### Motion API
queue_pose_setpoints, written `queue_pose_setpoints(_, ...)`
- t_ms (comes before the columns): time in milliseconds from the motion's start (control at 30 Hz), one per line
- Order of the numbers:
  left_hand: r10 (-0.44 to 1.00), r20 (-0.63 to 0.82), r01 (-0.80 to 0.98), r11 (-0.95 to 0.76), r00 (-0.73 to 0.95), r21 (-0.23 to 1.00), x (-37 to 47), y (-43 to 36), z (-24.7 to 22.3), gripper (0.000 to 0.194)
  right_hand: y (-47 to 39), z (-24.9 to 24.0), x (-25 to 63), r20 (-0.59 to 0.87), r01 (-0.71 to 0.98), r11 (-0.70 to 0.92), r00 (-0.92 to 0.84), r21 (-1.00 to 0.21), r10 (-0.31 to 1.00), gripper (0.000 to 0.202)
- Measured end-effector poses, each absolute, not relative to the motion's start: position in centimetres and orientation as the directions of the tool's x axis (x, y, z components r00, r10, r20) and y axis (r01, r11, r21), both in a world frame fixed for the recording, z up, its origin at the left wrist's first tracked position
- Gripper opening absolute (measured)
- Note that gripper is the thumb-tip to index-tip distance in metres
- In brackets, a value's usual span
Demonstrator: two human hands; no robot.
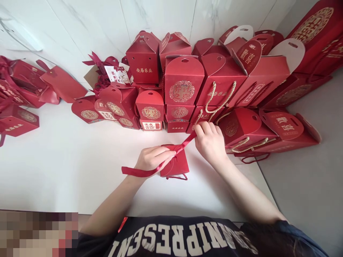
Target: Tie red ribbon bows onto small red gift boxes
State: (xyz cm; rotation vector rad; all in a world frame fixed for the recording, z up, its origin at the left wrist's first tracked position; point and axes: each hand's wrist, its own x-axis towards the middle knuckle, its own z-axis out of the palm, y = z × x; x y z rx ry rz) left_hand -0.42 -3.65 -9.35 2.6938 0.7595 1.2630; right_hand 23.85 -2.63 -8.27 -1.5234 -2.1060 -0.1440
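A small red gift box (pixel 180 165) stands on the white table in front of me, with a red cord handle (pixel 177 177) at its near side. A red ribbon (pixel 184 143) runs across its top. My left hand (pixel 153 157) pinches the ribbon right at the top of the box, and a loose tail hangs out to the left over that wrist. My right hand (pixel 210 141) is closed on the other end, drawn up and to the right of the box. Between both hands the ribbon looks taut. The fingers partly cover the box top.
Stacked red gift boxes (pixel 183 80) line the wall at the back, several with rope handles. Large red bags (pixel 313 32) stand at the right corner. Ribboned boxes (pixel 24 84) sit at the left, and a pile of dark red ribbon (pixel 103 76) lies behind. White table (pixel 66 171) surrounds the box.
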Motion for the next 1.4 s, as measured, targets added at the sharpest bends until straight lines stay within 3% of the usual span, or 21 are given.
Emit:
queue_pose_setpoints(67,0.490,0.689,0.384,-0.866,0.534,0.319,-0.5,-3.6,-9.4,0.018,-3.0,-6.9,24.2,0.395,0.839,0.447,-0.314,-0.311,0.864,0.041)
queue_pose_setpoints(167,0.552,0.645,0.373,-0.833,0.529,0.408,-0.5,-3.7,-9.3,0.018,-2.9,-5.7,24.2,0.275,0.594,0.539,-0.479,-0.597,0.833,0.037)
queue_pose_setpoints(267,0.571,0.629,0.372,-0.821,0.527,0.434,-0.4,-3.8,-9.2,0.018,-1.9,-6.4,23.7,0.151,0.385,0.423,-0.567,-0.820,0.809,0.026)
queue_pose_setpoints(367,0.567,0.636,0.375,-0.824,0.523,0.425,-0.4,-4.0,-9.0,0.018,-0.7,-7.9,23.2,0.017,0.268,0.230,-0.616,-0.935,0.788,0.032)
queue_pose_setpoints(433,0.576,0.628,0.383,-0.817,0.522,0.431,-0.4,-4.1,-8.9,0.017,-0.3,-8.4,23.1,-0.033,0.232,0.157,-0.651,-0.960,0.758,0.033)
queue_pose_setpoints(633,0.588,0.612,0.401,-0.809,0.529,0.430,-0.5,-4.5,-8.4,0.015,0.1,-7.7,23.3,-0.065,0.239,0.199,-0.780,-0.950,0.622,0.031)
queue_pose_setpoints(833,0.597,0.602,0.379,-0.802,0.531,0.461,-0.4,-4.5,-8.5,0.016,0.3,-7.0,22.6,0.004,0.136,0.238,-0.861,-0.962,0.508,0.040)
queue_pose_setpoints(933,0.649,0.557,0.410,-0.760,0.519,0.503,-0.2,-5.0,-8.0,0.017,0.2,-7.3,22.4,0.001,0.121,0.202,-0.858,-0.972,0.514,0.038)
queue_pose_setpoints(1067,0.850,0.412,0.603,-0.524,0.327,0.601,0.1,-6.7,-6.8,0.023,-0.1,-7.8,22.4,0.002,0.124,0.194,-0.839,-0.973,0.545,0.029)
queue_pose_setpoints(1133,0.926,0.308,0.630,-0.375,0.219,0.680,0.0,-7.6,-6.6,0.016,-0.2,-7.9,22.5,0.002,0.114,0.170,-0.826,-0.979,0.564,0.026)
queue_pose_setpoints(1300,0.992,0.011,0.461,-0.068,0.125,0.885,-0.7,-8.9,-6.9,0.029,-0.7,-8.1,22.5,0.008,0.120,0.168,-0.789,-0.978,0.614,0.024)
queue_pose_setpoints(1400,0.983,-0.152,0.376,0.105,0.098,0.921,-1.0,-9.2,-6.9,0.032,-0.9,-8.1,22.5,0.017,0.150,0.205,-0.768,-0.967,0.640,0.027)
